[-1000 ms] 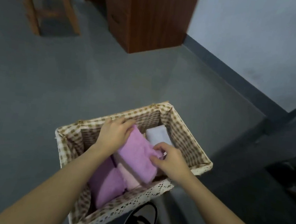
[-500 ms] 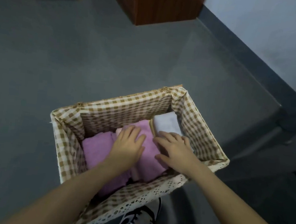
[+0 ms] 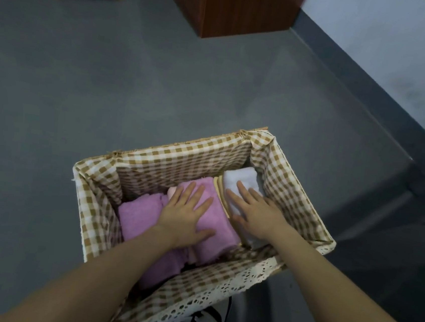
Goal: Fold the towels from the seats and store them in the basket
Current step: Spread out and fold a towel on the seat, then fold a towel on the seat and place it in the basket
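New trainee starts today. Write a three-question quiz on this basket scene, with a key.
1. True or false: the left hand lies flat on a purple towel inside the basket.
2. Which towel does the right hand press? A) white B) purple C) green
3. Fill in: the basket's lining has a brown and white ____ pattern.

Key: 1 true. 2 A, the white towel. 3 checked.

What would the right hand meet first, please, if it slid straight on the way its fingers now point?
Probably the gingham-lined far wall of the basket; the right hand lies flat on the white towel.
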The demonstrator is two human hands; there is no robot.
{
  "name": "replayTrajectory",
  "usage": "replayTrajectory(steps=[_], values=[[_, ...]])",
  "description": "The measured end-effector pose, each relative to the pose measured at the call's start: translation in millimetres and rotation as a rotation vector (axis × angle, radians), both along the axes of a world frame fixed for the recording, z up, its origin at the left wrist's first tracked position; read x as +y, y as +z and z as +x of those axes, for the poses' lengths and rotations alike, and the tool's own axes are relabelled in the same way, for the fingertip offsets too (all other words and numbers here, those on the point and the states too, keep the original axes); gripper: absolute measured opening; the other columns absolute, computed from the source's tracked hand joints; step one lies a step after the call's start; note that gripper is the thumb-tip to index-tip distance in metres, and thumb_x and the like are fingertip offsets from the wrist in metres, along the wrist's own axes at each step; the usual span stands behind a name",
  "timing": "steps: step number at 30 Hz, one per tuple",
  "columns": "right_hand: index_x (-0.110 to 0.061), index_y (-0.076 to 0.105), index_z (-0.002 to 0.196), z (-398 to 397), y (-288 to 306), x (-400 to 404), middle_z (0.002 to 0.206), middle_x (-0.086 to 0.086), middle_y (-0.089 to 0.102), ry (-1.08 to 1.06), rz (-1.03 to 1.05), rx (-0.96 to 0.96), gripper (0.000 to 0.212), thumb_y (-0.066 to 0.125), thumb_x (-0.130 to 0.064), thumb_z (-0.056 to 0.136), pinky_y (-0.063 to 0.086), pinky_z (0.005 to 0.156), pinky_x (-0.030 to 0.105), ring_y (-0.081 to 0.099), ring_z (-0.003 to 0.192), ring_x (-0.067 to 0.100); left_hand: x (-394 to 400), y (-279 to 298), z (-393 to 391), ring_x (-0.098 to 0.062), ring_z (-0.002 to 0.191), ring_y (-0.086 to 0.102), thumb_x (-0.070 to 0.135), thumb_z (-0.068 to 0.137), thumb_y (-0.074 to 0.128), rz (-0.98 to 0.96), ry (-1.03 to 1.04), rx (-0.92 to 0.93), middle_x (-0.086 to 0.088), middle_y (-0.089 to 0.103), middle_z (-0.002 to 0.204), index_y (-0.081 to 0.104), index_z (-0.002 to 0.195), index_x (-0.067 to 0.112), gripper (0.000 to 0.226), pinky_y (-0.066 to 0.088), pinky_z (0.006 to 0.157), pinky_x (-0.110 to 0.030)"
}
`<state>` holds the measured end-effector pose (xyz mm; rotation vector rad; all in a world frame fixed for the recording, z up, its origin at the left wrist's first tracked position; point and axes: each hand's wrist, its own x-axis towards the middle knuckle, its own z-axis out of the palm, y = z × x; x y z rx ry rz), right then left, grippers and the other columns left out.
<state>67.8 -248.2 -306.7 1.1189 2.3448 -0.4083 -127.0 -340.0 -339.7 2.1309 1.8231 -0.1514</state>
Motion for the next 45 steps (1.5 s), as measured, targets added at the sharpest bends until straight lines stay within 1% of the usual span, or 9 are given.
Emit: replayTrajectory(steps=[2,3,6,10,13,19,27,38,45], values=[[-0.038,-0.003,0.152,0,8,-1,0.161,-0.004,-0.011,0.0,0.011,0.012,0.06,0.029,-0.046,0.102,0.013,0.118,0.045,0.003,0.148,0.021,0,5,1,-0.028,0.147,0.0,0.076,0.078,0.013,0.008,0.026,0.016,-0.008,0.003,0.159,0.02,0.151,0.024,0.09,-0.012,0.114,-0.04],[-0.037,0.002,0.152,0,13,-2,0.162,-0.003,-0.005,-0.004,0.024,0.028,0.058,0.03,-0.045,0.102,0.016,0.117,0.044,0.009,0.148,0.021,0,11,1,-0.025,0.147,-0.006,0.073,0.086,0.018,-0.017,0.042,0.017,-0.005,-0.001,0.16,0.016,0.152,0.024,0.082,-0.011,0.115,-0.041],[-0.032,0.017,0.152,2,37,-9,0.158,-0.001,0.024,-0.024,0.079,0.1,0.054,0.033,-0.041,0.101,0.032,0.109,0.04,0.032,0.139,0.023,0,36,5,-0.02,0.146,0.007,0.058,0.095,0.024,0.053,0.059,-0.024,-0.001,0.019,0.158,0.032,0.146,0.022,0.063,0.005,0.115,-0.039],[-0.027,0.033,0.146,13,84,-28,0.144,0.0,0.045,-0.082,0.248,0.216,0.047,0.037,-0.036,0.101,0.037,0.097,0.035,0.046,0.125,0.024,-1,87,18,-0.017,0.137,0.033,0.059,0.079,0.004,0.257,0.081,-0.138,0.004,0.045,0.144,0.051,0.134,0.023,0.081,0.02,0.106,-0.032],[-0.025,0.045,0.138,35,129,-46,0.133,0.0,0.054,-0.153,0.404,0.295,0.04,0.04,-0.034,0.099,0.038,0.092,0.034,0.05,0.119,0.023,3,133,36,-0.018,0.127,0.046,0.056,0.082,0.013,0.365,0.066,-0.244,0.003,0.054,0.136,0.056,0.13,0.021,0.074,0.025,0.102,-0.031],[-0.018,0.052,0.132,105,229,-88,0.128,0.002,0.058,-0.33,0.679,0.363,0.036,0.044,-0.027,0.099,0.039,0.093,0.038,0.052,0.117,0.026,13,236,102,-0.024,0.123,0.051,0.041,0.09,0.041,0.559,-0.158,-0.337,-0.003,0.057,0.133,0.06,0.127,0.016,0.049,0.035,0.099,-0.037],[-0.018,0.06,0.124,237,311,-184,0.114,-0.004,0.063,-0.771,0.973,0.44,0.03,0.049,-0.025,0.098,0.045,0.082,0.033,0.059,0.101,0.018,3,335,253,-0.02,0.127,0.044,0.035,0.099,0.043,0.606,-0.614,-0.455,0.003,0.048,0.141,0.048,0.137,0.018,0.042,0.028,0.102,-0.034],[-0.018,0.063,0.118,425,321,-332,0.107,-0.005,0.063,-1.309,1.146,0.292,0.025,0.051,-0.025,0.097,0.042,0.07,0.029,0.061,0.095,0.019,-74,367,490,-0.014,0.127,0.043,0.034,0.1,0.041,0.462,-1.076,-0.57,0.007,0.044,0.144,0.044,0.14,0.022,0.042,0.027,0.105,-0.03],[-0.012,0.065,0.116,549,299,-413,0.111,0.005,0.065,-1.518,1.223,0.166,0.026,0.055,-0.018,0.093,0.045,0.087,0.041,0.059,0.102,0.03,-151,352,640,-0.016,0.127,0.043,0.033,0.1,0.041,0.315,-1.208,-0.616,0.006,0.046,0.142,0.046,0.139,0.022,0.041,0.029,0.106,-0.033]])
